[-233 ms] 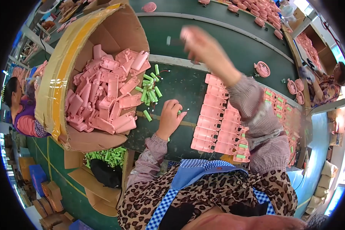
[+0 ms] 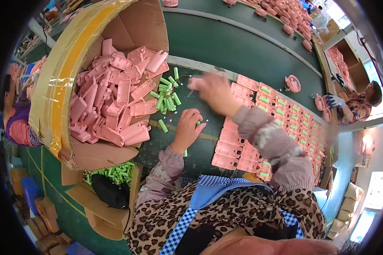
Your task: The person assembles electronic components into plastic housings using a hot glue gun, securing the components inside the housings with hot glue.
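Observation:
My left hand rests low over the dark green work surface, its fingers curled round a small green battery that mostly hides inside them. Up and to the right, my right hand is smeared by motion, so I cannot make out its fingers or anything in them. Between the carton and my hands lies a loose pile of green batteries with thin wires; single batteries lie apart from it. Rows of pink plastic shells lie hollow side up beneath my right forearm, many with a green battery inside.
On my left, a big tilted carton holds many pink shells. Below it, an open box contains green batteries and a black bag. Beyond runs a green conveyor belt carrying round pink parts. A gloved co-worker sits at right.
My right hand has come down and nearer, from above the belt to the work surface's far edge. The left hand stays nearly still, its fingers still closed.

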Motion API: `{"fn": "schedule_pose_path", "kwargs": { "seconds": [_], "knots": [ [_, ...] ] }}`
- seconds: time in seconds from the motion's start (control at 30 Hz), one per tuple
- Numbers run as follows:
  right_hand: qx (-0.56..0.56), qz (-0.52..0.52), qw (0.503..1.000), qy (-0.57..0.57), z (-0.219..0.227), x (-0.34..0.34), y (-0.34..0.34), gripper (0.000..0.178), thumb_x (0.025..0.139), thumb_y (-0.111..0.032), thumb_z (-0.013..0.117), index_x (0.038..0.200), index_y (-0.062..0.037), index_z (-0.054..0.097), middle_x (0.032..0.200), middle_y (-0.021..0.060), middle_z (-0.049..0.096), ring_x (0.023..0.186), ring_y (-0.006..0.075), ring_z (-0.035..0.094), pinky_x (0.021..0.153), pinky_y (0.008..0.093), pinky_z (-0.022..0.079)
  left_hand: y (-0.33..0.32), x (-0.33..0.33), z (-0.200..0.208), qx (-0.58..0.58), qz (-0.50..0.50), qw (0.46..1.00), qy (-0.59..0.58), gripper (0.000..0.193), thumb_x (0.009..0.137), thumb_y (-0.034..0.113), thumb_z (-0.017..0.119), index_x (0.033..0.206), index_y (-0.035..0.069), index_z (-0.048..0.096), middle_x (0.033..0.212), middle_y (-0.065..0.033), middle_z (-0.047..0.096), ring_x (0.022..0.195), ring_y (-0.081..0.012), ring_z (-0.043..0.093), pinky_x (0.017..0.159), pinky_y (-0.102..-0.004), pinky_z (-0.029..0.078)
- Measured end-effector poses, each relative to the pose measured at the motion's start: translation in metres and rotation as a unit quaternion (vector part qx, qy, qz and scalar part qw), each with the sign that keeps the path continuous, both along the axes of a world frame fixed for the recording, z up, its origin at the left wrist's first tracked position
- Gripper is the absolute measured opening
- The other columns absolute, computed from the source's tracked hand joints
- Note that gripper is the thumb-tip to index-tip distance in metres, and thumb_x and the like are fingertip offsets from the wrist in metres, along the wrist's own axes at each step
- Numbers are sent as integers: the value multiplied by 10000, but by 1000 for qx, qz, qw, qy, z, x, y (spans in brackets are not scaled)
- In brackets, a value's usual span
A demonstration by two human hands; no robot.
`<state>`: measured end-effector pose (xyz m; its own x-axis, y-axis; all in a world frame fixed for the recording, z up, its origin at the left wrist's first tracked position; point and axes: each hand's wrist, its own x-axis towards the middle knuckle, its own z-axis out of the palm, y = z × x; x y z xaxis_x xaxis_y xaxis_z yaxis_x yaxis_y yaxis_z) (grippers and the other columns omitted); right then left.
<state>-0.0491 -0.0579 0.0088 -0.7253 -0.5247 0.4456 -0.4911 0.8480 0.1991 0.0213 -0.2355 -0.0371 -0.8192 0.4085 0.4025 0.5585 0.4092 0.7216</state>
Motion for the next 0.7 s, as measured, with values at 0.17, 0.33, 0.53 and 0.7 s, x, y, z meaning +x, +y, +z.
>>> {"fn": "schedule_pose_path", "kwargs": {
  "seconds": [0.17, 0.33, 0.53, 0.7],
  "knots": [
    [55, -36, 996, -57, -3, 1, -10, 494, 784, -325, 663, 1212, -109, 545, 1162, 175, 527, 1108, 368, 491, 904, 493, 411, -14, -5, -3, 27, 4, 1000, 8, 259, 652, 44, 741, 812, 38, 538, 974, -112, 526, 982, -317, 507, 843, -408, 429],
    [-115, -99, 969, -196, -5, -6, -42, 467, 786, -229, 641, 1227, -122, 529, 1187, 151, 521, 1063, 324, 511, 880, 440, 437, -14, 1, -8, 26, 12, 1000, -6, 262, 648, 42, 743, 811, 36, 537, 968, -106, 526, 981, -308, 507, 846, -402, 427],
    [-288, -139, 905, -280, -12, -26, -31, 313, 856, -202, 554, 1167, -173, 579, 1017, 121, 576, 801, 260, 590, 735, 375, 489, -18, 0, -14, 43, 20, 999, -5, 229, 655, 36, 736, 798, 37, 557, 960, -97, 537, 975, -300, 515, 837, -388, 436],
    [-805, -72, 290, -513, 9, -16, 10, 399, 899, -362, 582, 1247, -184, 502, 798, 111, 604, 639, 249, 596, 576, 410, 530, -12, -2, -7, 44, 7, 999, 0, 232, 657, 16, 727, 804, 42, 550, 938, -88, 534, 960, -294, 515, 835, -383, 432]
  ]
}}
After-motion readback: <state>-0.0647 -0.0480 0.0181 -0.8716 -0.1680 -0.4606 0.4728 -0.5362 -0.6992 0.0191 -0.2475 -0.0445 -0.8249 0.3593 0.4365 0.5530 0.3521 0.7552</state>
